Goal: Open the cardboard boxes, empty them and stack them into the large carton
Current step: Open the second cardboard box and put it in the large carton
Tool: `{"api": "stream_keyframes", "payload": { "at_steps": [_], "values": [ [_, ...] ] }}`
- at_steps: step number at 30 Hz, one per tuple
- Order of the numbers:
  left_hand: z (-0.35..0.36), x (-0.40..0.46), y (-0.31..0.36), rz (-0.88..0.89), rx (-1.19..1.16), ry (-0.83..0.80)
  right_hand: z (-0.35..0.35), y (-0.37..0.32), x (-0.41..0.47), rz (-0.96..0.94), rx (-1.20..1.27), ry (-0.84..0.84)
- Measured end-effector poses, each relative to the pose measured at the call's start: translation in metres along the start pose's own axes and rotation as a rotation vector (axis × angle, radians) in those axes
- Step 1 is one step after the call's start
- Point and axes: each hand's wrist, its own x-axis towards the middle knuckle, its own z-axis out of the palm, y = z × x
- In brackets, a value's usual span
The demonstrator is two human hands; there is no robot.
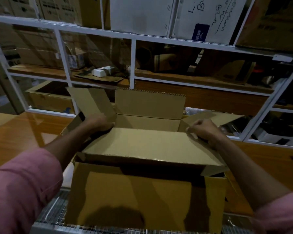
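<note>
One cardboard box (142, 191) sits on the desk (24, 132) with its top flaps up. Her left hand (100, 123) holds the left flap, and the right hand (203, 130) pinches the near flap's corner. Emptying and stacking are not done yet

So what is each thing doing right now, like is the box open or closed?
Cardboard box: open, inside hidden.
Far flap: standing up.
Near flap: lying over the opening.
Left hand: gripping the near flap's left corner.
Right hand: pinching its right corner.
</note>
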Motion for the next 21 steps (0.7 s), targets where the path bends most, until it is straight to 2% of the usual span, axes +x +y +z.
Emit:
{"api": "stream_keyframes", "payload": {
  "at_steps": [5,11,14,18,21],
  "values": [
    [0.027,-0.022,0.000,-0.010,0.166,-0.068,0.016,0.022,-0.015,0.083,-0.149,-0.152],
    [0.003,-0.036,0.019,0.083,0.350,-0.141,-0.004,0.014,-0.023,-0.069,-0.507,-0.308],
    [-0.013,-0.055,0.028,0.227,0.318,-0.282,-0.015,0.005,-0.034,-0.163,-0.653,-0.386],
    [-0.043,-0.087,0.028,0.364,0.287,-0.544,-0.030,-0.008,-0.070,-0.268,-0.553,-0.564],
    [-0.048,-0.106,0.033,0.401,0.334,-0.581,-0.032,-0.015,-0.089,-0.297,-0.592,-0.699]
  ]
}}
